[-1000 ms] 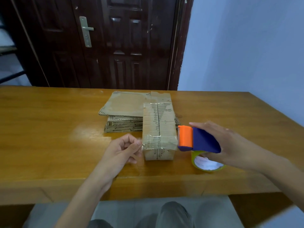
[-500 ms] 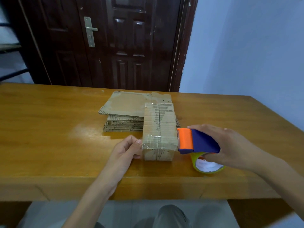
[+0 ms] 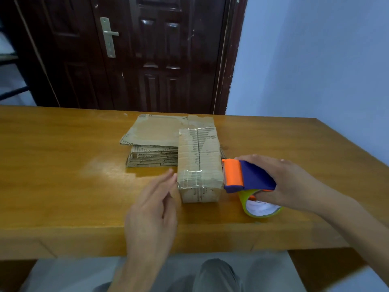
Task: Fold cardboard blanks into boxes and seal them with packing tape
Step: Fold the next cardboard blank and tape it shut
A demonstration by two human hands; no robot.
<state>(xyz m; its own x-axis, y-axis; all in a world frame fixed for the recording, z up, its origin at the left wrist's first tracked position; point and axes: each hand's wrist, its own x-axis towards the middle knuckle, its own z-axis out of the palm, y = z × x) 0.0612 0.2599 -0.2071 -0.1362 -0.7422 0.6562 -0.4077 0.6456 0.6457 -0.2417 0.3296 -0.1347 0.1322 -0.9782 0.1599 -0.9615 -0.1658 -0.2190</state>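
A small folded cardboard box (image 3: 199, 161) stands on the wooden table (image 3: 63, 175), with clear tape along its top seam and a strip across its near end. My left hand (image 3: 152, 211) has straight fingers, and their tips touch the box's near left edge. My right hand (image 3: 282, 182) grips a blue and orange tape dispenser (image 3: 246, 175) with a yellow-green tape roll (image 3: 261, 205) under it. The dispenser's orange end sits against the box's right side. A stack of flat cardboard blanks (image 3: 153, 144) lies behind the box on its left.
The table's near edge runs just below my hands, and my knees show under it. A dark wooden door (image 3: 147, 55) stands behind the table, and a pale blue wall (image 3: 315, 60) is on the right.
My left hand went from loosely curled beside the box to straight fingers touching its left edge. The dispenser in my right hand moved up against the box's right side.
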